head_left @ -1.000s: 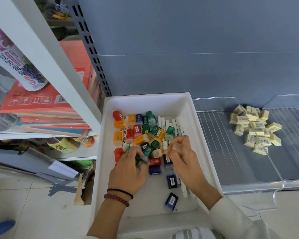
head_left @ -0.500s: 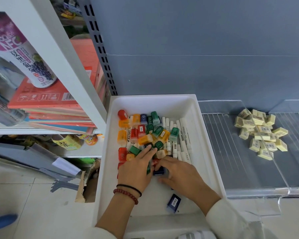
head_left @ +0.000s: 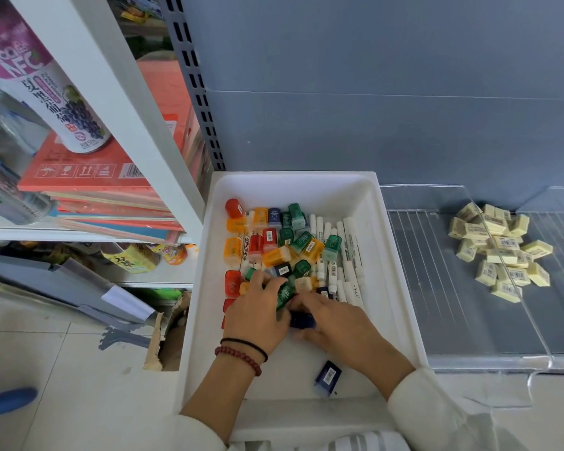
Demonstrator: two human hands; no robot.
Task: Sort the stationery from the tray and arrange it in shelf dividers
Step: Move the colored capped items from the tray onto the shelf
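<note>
One tray (head_left: 306, 190), perhaps tiled floor (head_left: 62, 369)

White tray (head_left: 401, 288): rectangular, open-topped, beside the shelf. Its far half holds a loose heap of small red, orange, green and dark blue sharpeners (head_left: 275, 242), lying over and beside white markers (head_left: 350, 255) laid lengthwise. The left hand (head_left: 258, 317) grips a green sharpener (head_left: 284, 292); the right hand (head_left: 336, 323) pinches a dark blue sharpener (head_left: 303, 320). A stray blue sharpener (head_left: 328, 375) lies near the front wall. Right: pale yellow erasers (head_left: 498, 245) piled by an upright clear divider (head_left: 531, 320).
</note>
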